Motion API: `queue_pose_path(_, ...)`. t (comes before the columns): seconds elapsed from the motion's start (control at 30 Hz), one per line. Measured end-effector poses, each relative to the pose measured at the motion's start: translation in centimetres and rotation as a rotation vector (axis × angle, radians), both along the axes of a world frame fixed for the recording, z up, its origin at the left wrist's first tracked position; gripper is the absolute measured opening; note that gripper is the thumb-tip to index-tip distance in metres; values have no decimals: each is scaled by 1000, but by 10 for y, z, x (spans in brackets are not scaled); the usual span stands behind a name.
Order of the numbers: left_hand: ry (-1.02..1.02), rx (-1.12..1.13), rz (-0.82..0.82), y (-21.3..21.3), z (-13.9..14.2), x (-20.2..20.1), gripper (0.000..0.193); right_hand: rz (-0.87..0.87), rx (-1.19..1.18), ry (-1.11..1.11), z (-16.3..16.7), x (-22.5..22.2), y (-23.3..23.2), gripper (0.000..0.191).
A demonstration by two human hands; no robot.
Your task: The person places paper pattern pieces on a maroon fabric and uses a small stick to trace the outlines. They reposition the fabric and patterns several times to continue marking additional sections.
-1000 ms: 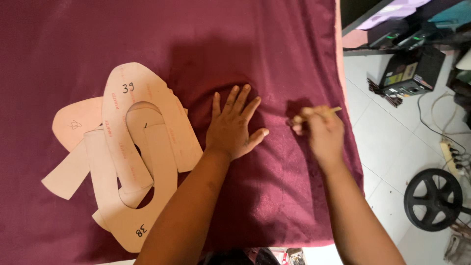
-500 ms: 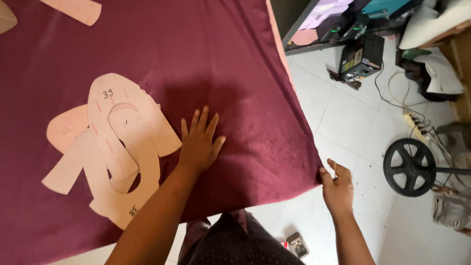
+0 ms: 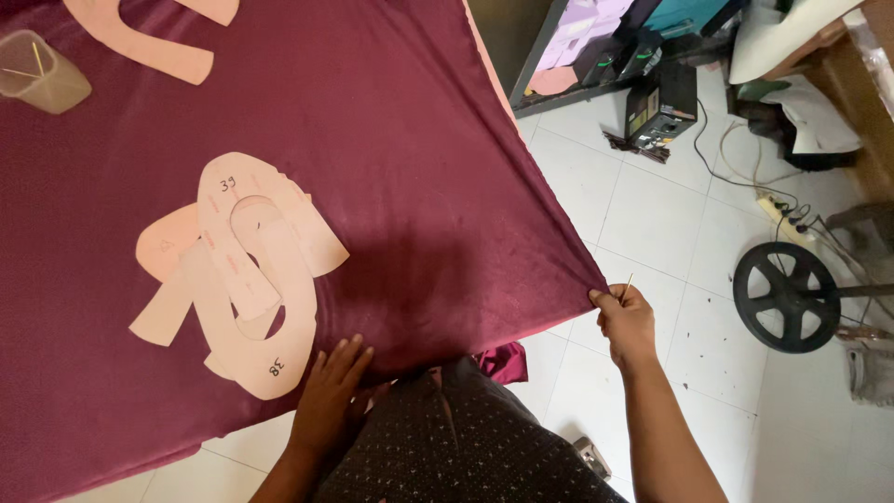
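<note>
Tiled floor, maroon cloth (image 3: 391,168) spread flat over it. Right hand (image 3: 626,321) pinches the cloth's corner plus a thin pin; left hand (image 3: 328,396) lies open, fingers spread, on the near edge. Cloth looks soft, light, slippery; best gripped at corners. Paper patterns (image 3: 242,270) sit loose on top, cup (image 3: 42,84) far-left; wheel (image 3: 787,296) and cables nearby.
</note>
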State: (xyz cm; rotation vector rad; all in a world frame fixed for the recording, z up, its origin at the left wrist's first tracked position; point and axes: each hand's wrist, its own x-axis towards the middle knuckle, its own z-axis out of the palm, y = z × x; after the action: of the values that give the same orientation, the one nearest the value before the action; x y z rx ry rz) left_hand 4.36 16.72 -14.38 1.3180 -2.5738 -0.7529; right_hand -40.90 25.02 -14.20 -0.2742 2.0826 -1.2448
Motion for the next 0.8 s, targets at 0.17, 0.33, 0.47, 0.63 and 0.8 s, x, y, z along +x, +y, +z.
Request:
queue_pose_path(0.17,-35,12,12,-1,-6,3,59,-45,-121,-35,11,-2,-5,16)
queue_pose_path(0.33,63,-2,1,-6,-12,3,38,23,32,-119,34,-7,-26,14)
queue_pose_path(0.47,56,-5,-10,-11,-12,2,23,114,125,-83,45,-11,-52,21)
queue_pose_path(0.63,195,14,74,-11,-6,0,20,244,94,-1,44,-19,-84,11)
queue_pose_path(0.8,339,30,526,2,6,6,15,231,148,67,36,-19,-86,13)
